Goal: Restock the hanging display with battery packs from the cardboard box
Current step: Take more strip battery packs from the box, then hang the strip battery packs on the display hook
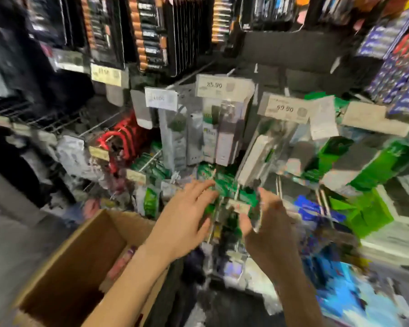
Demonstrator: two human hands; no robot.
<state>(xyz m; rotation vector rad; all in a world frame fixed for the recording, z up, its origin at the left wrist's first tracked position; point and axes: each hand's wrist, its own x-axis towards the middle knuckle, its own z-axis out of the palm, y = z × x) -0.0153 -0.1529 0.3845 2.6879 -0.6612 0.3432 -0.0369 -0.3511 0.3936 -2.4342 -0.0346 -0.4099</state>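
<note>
2 hands meet at a low hook of the hanging display [224, 128]. The left hand [187, 215] and right hand [262, 220] pinch green battery packs [232, 204] between them; the blur hides the exact grip. The packs look light, stiff and slick, best held by their card edges. An open cardboard box [64, 274] sits lower left.

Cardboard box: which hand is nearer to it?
Left. The left hand reaches just past the cardboard box; the right hand is farther right, at the green packs.

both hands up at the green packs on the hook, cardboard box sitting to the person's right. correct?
Not quite: in the head view the cardboard box sits to the person's left, below the left hand. Both hands, the right hand too, are at the green packs.
</note>
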